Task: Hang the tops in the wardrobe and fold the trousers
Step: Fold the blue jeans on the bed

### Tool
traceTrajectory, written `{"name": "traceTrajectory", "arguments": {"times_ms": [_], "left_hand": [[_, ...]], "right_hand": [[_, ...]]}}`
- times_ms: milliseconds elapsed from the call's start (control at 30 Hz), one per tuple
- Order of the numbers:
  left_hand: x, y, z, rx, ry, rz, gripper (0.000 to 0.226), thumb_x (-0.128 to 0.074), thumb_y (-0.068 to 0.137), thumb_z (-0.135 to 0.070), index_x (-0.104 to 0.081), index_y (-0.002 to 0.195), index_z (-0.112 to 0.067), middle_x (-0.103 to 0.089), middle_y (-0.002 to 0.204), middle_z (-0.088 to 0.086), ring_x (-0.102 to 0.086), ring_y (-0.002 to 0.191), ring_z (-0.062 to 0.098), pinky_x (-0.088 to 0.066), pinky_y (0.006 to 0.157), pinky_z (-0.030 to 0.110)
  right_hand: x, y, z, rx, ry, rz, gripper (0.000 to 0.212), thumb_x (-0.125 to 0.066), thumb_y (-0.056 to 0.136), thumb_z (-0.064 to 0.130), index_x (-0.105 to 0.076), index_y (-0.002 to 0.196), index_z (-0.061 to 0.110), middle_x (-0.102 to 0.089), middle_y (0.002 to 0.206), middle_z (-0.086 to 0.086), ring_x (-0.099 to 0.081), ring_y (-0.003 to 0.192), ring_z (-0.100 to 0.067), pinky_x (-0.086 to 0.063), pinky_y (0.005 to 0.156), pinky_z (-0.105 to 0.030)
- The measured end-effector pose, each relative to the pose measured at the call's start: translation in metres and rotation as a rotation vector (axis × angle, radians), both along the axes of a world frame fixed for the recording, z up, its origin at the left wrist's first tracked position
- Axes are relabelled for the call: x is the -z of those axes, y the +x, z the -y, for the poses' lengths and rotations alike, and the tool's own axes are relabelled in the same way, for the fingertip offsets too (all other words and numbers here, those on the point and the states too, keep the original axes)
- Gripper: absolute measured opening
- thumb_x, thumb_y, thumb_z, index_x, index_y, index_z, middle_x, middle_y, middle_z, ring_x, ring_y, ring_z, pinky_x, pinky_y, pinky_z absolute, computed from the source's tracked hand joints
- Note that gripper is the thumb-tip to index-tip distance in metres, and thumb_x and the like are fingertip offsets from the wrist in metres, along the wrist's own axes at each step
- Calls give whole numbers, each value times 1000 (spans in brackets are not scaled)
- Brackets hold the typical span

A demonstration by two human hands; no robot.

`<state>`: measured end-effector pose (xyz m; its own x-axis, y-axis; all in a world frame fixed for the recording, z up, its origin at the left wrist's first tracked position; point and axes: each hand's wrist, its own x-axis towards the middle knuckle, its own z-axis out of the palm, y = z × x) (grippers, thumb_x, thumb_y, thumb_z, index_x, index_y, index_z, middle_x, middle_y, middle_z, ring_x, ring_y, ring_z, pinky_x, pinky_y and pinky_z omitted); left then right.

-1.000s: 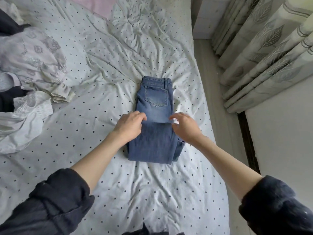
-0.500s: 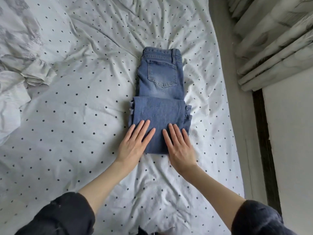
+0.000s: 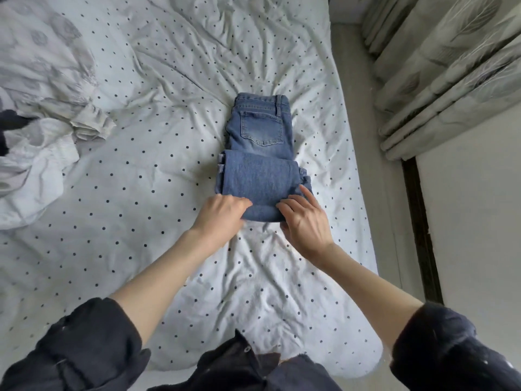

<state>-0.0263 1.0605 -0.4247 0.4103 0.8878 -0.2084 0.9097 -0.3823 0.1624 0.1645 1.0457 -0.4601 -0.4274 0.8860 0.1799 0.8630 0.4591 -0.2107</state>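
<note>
Hands grip folded denim jeans edge

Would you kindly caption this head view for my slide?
Both hands, left and right, grip the near edge of half-folded jeans on a dotted bedsheet.

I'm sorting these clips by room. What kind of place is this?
Most likely a bedroom: jeans are being folded on a bed with a polka-dot sheet, loose garments lie heaped on it, and long leaf-print curtains hang beside it.
</note>
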Motion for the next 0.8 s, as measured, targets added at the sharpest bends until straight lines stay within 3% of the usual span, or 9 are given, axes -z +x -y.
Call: {"name": "traceTrajectory", "arguments": {"times_ms": [100,200,300,400,467,567,633,733,800], "left_hand": [[-27,2,11,0,-168,-43,32,-54,80,-12,-65,108,-25,-69,94,8,-61,92,32,-41,70,31],[-53,5,40,84,-286,-9,15,-52,74,-9,-62,79,-19,-61,69,3,-55,73,26,-43,68,30],[-67,5,62,137,-519,16,21,-53,71,-11,-43,55,-20,-41,48,-2,-39,53,15,-33,54,25],[-70,4,69,131,-729,48,27,-60,74,-16,-42,54,-21,-34,54,-2,-31,53,14,-25,48,26],[-69,5,66,119,-798,60,24,-61,76,-16,-46,57,-22,-37,57,-2,-33,53,14,-27,49,27],[-59,7,55,79,-725,79,9,-58,76,-13,-53,70,-13,-44,62,-1,-40,58,14,-33,55,30],[-54,7,44,42,-621,65,2,-56,78,-14,-57,78,-15,-55,73,1,-52,72,20,-40,64,33],[-45,6,23,0,-377,-4,29,-53,84,-19,-58,112,-21,-62,108,1,-57,103,25,-41,77,32],[-37,4,4,-44,-234,32,31,-52,88,-20,-54,119,-19,-60,117,1,-55,110,25,-39,83,33]], "right_hand": [[-32,9,18,-25,-97,9,28,-42,65,19,-68,70,10,-67,69,-1,-64,67,-25,-50,71,-31],[-52,18,50,-72,-197,23,27,-40,61,21,-67,64,16,-63,59,4,-59,55,-21,-50,53,-27],[-79,22,72,-118,-430,64,15,-52,64,18,-66,68,16,-62,61,2,-52,55,-23,-42,53,-25],[-100,25,81,-133,-727,190,9,-57,78,23,-54,73,16,-55,69,-6,-41,67,-25,-30,62,-27],[-101,26,80,-113,-831,189,13,-60,79,25,-55,74,15,-56,70,-6,-44,67,-24,-33,62,-28],[-91,24,66,-34,-879,130,8,-62,78,22,-61,78,14,-59,73,-6,-51,70,-23,-38,62,-27],[-84,20,48,5,-871,120,11,-61,79,19,-63,82,9,-61,76,-7,-56,74,-24,-46,67,-30],[-76,17,13,58,-837,59,7,-63,78,18,-59,78,13,-63,78,-7,-57,76,-25,-50,70,-34],[-71,18,-16,127,-802,19,19,-65,76,18,-49,66,19,-56,72,-5,-51,74,-24,-42,63,-31]]}}
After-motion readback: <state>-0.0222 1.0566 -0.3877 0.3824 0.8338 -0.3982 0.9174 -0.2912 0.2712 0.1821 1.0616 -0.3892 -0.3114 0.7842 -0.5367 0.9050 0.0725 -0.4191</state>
